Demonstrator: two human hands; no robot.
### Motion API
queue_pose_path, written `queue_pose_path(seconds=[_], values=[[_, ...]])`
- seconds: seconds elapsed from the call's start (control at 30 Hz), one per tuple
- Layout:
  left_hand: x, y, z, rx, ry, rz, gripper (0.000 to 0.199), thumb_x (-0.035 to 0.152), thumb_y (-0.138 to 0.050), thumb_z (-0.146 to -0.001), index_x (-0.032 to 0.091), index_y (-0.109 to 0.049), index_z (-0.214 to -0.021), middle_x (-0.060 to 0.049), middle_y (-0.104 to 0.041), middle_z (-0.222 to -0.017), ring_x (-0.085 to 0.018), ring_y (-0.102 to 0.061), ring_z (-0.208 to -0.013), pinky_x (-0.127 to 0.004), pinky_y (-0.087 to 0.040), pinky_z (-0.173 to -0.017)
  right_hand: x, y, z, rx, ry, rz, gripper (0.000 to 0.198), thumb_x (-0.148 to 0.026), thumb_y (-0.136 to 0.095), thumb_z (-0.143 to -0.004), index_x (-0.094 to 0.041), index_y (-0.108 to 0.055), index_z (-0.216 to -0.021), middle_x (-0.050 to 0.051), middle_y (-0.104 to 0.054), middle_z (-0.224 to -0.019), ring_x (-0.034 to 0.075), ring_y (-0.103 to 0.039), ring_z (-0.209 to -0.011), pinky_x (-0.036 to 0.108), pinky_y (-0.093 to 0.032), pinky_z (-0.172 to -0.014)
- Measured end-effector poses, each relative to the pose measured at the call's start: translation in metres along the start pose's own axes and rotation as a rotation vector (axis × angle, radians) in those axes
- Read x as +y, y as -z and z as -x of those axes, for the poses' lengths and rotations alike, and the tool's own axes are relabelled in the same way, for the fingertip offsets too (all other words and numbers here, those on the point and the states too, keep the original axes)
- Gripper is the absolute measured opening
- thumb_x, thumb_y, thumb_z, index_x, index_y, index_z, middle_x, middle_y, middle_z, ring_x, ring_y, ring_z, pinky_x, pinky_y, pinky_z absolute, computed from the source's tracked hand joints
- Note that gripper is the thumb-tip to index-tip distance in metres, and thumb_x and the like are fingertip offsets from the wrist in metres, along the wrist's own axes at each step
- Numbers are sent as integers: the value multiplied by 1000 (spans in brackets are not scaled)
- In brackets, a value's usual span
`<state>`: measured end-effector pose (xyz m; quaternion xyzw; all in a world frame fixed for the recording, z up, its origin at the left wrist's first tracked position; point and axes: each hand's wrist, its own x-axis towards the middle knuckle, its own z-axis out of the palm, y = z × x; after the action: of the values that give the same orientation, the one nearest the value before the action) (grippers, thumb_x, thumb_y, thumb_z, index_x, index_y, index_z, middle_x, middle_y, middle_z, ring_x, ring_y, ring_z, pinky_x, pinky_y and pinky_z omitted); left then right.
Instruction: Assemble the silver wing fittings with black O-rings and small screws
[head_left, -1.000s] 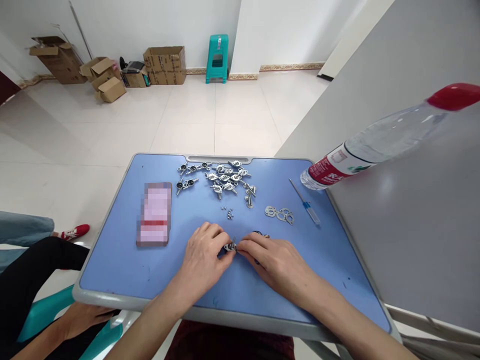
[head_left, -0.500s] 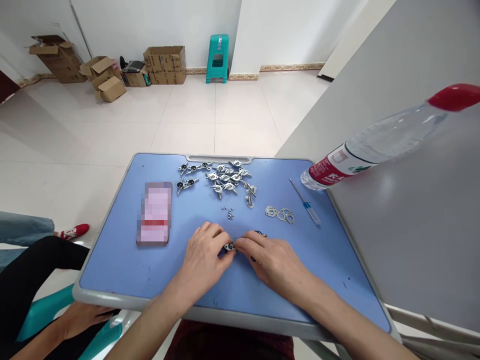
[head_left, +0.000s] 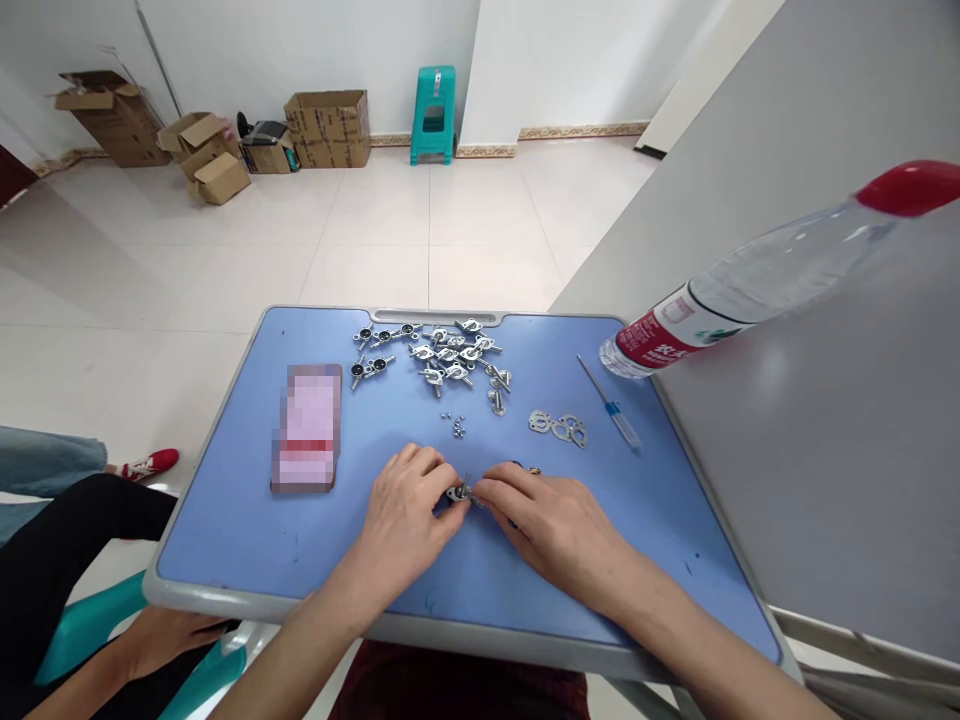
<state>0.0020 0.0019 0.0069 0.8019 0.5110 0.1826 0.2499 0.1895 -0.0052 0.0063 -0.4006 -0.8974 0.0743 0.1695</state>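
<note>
A small metal fitting (head_left: 460, 492) with an oval flange and a thin upright pin is pinched between the thumb and fingers of my left hand (head_left: 412, 505), just above the table. Close at its right side, the fingers of my right hand (head_left: 544, 510) are bent together; what they grip is mostly hidden. A dark piece with a gold-coloured end (head_left: 529, 469) shows beyond the right fingers. Tiny metal nuts or balls (head_left: 458, 428) lie just past my hands. Farther back is a pile of similar flanged fittings (head_left: 450, 355), with several black-centred ones (head_left: 371, 350) left of it.
On the blue table (head_left: 240, 520) lie a phone (head_left: 307, 430) at left, flat metal rings (head_left: 559, 427) and a blue-handled screwdriver (head_left: 611, 405) at right. A tall bottle (head_left: 720, 300) stands at the right edge. Another person's hand (head_left: 161, 638) rests low at left.
My right fingertips have shifted slightly right, so more of the fitting shows between the hands. My left hand keeps its pinch. The whole view has shifted a little.
</note>
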Motion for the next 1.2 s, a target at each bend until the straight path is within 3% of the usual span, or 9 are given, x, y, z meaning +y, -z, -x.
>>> queue_pose_path(seconds=[0.23, 0.6, 0.7, 0.83, 0.93, 1.03, 1.1, 1.2], values=[[-2, -2, -1, 18, -14, 10, 11, 13, -64, -84, 19, -59, -76, -1, -61, -83, -19, -52, -81, -32, -44, -71, -3, -1, -3, 61, 93, 61, 32, -1, -34, -91, -16, -62, -88, 3, -62, -73, 11, -48, -51, 26, -29, -48], [-1, -1, -1, 35, -16, 15, 10, 14, -63, -83, 20, -60, -76, -1, -62, -83, -19, -52, -81, -32, -44, -70, -12, -5, 2, 58, 82, 142, 36, 3, -31, -87, -16, -62, -84, 3, -59, -67, 12, -46, -47, 28, -27, -43], [0, -1, -1, 21, -15, 6, 10, 14, -63, -83, 20, -60, -75, -1, -62, -83, -19, -52, -81, -32, -45, -71, -11, 6, 0, 11, 4, -8, 29, -3, -35, -91, -17, -61, -92, 3, -60, -72, 13, -52, -52, 26, -34, -44], [-2, -1, -1, 13, -21, 2, 9, 13, -65, -82, 19, -60, -78, -2, -62, -86, -20, -52, -83, -32, -44, -72, -3, 36, -2, 12, -202, -356, 23, -18, -40, -93, -18, -49, -114, 7, -62, -95, 17, -61, -77, 29, -50, -66], [-2, -1, -1, 20, -24, 7, 8, 13, -65, -82, 19, -60, -78, -2, -63, -87, -20, -52, -83, -32, -44, -71, 5, 49, -2, 39, -343, -642, 21, -23, -31, -100, -23, -49, -111, 4, -61, -89, 15, -59, -75, 27, -51, -66], [-2, 0, -1, 14, -18, 8, 8, 14, -63, -82, 20, -60, -78, -1, -62, -86, -19, -52, -82, -32, -44, -70, 9, 46, -3, 67, -361, -854, 23, -31, -30, -102, -23, -47, -116, 6, -65, -93, 17, -63, -85, 32, -52, -77], [-1, 0, -1, 15, -22, 7, 8, 14, -63, -82, 20, -60, -78, -1, -62, -86, -19, -52, -82, -32, -44, -70, 7, 41, -5, 45, -360, -862, 25, -35, -29, -103, -22, -49, -110, 6, -67, -92, 17, -63, -86, 33, -51, -78], [-1, 0, -1, 20, -30, 4, 7, 14, -63, -82, 20, -61, -78, -1, -62, -86, -19, -52, -82, -33, -45, -71, 3, 32, -9, 55, -377, -750, 31, -39, -27, -103, -22, -51, -91, 2, -63, -76, 15, -57, -71, 29, -46, -68]])
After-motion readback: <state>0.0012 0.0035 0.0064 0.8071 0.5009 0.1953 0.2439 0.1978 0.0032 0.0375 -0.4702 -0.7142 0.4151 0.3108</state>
